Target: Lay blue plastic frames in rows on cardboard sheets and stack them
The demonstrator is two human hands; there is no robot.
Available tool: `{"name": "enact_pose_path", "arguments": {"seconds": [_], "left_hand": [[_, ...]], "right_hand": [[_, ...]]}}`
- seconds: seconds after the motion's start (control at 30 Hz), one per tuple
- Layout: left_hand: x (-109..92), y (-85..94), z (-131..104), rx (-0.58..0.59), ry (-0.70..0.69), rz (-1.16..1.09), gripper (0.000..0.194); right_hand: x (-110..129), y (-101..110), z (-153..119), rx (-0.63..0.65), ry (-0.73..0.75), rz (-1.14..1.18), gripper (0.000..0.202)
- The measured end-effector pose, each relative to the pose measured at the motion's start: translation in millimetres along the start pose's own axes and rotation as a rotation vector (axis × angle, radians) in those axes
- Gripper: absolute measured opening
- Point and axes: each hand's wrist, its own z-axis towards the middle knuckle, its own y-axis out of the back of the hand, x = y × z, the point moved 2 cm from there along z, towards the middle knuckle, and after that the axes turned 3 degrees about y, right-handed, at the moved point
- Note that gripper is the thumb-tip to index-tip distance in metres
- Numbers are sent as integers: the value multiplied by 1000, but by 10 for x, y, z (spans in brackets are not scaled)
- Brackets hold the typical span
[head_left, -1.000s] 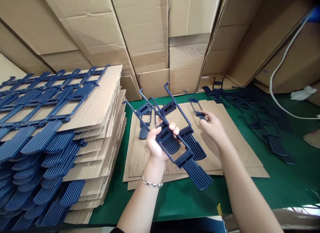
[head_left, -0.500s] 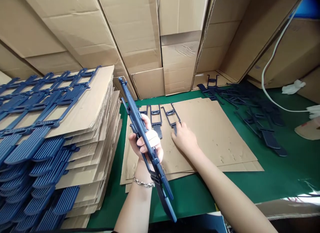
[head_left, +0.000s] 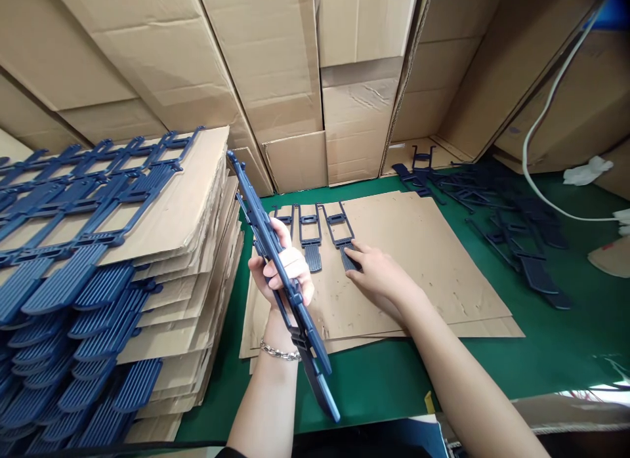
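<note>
My left hand (head_left: 280, 264) is wrapped round several dark blue plastic frames (head_left: 270, 241), held tilted above the near left of a cardboard sheet (head_left: 394, 274). On that sheet, blue frames with ribbed paddles stand in a row, lying flat: one (head_left: 310, 228) in the middle, another partly hidden behind my left hand. My right hand (head_left: 371, 264) rests its spread fingers on the ribbed paddle of the rightmost frame (head_left: 337, 225), touching it without gripping.
At left rises a tall stack of cardboard sheets (head_left: 197, 222) layered with blue frames. Loose blue frames (head_left: 522, 248) lie in a pile on the green table (head_left: 492, 373) at right, near a white cable (head_left: 526, 149). Cardboard walls (head_left: 275, 64) close off the back.
My right hand's fingers have loosened and spread, shifting slightly right, and the rightmost frame now sits straighter beside the row. My left hand still holds its bundle, slightly further left.
</note>
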Motion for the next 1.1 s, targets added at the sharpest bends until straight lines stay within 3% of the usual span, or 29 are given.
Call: {"name": "enact_pose_path", "arguments": {"seconds": [0.13,0.33,0.67,0.8,0.9,1.0,1.03,1.1], "left_hand": [[-11,-44,-13,266,-5,-314,44],[-20,-55,14,148,-59,-146,44],[21,-85,48,223,83,-220,40],[46,-67,63,124,77,-167,33],[76,-112,70,100,136,-144,27],[107,-170,92,138,227,-113,20],[117,-181,103,134,259,-99,18],[139,-189,128,97,318,-74,17]], "right_hand": [[84,-61,43,-47,-7,-39,52],[151,-86,35,-68,17,-54,51],[173,-116,59,-97,8,-45,49],[145,-123,76,-119,17,26,50],[107,-53,83,-203,27,174,46],[31,95,58,-343,-21,546,41],[0,139,41,-331,-46,729,43],[-37,203,-9,-160,-52,1099,55]]}}
